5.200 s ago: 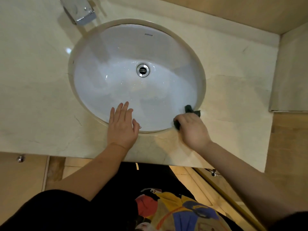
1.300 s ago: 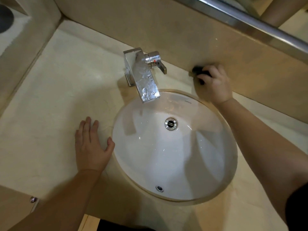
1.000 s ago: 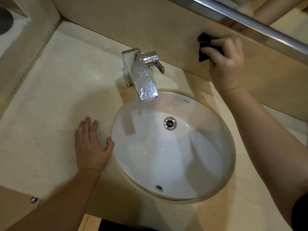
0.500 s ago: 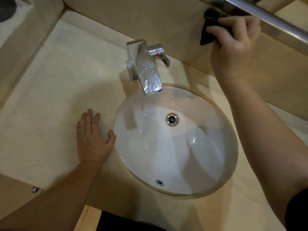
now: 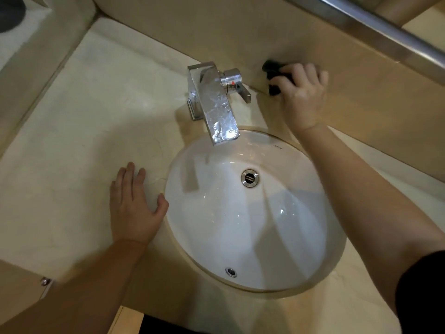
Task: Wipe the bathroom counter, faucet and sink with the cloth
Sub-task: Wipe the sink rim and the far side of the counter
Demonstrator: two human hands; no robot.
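Observation:
A white oval sink [image 5: 240, 225] is set into a cream marble counter [image 5: 84, 131]. A square chrome faucet [image 5: 213, 102] stands behind it, its spout over the bowl and its lever pointing right. My right hand [image 5: 301, 97] grips a dark cloth [image 5: 273, 71] and holds it against the foot of the beige backsplash, just right of the faucet lever. Most of the cloth is hidden under my fingers. My left hand [image 5: 133, 206] rests flat on the counter at the sink's left rim, fingers straight.
A steel mirror frame [image 5: 375, 30] runs along the top of the backsplash [image 5: 192, 27]. A raised side wall [image 5: 41, 66] closes the counter on the left. The counter's front edge is near the bottom, with a metal knob [image 5: 45, 281] below it.
My right hand has brought the cloth down the backsplash from just under the mirror frame to the counter joint beside the faucet lever. My left hand has stayed flat in place.

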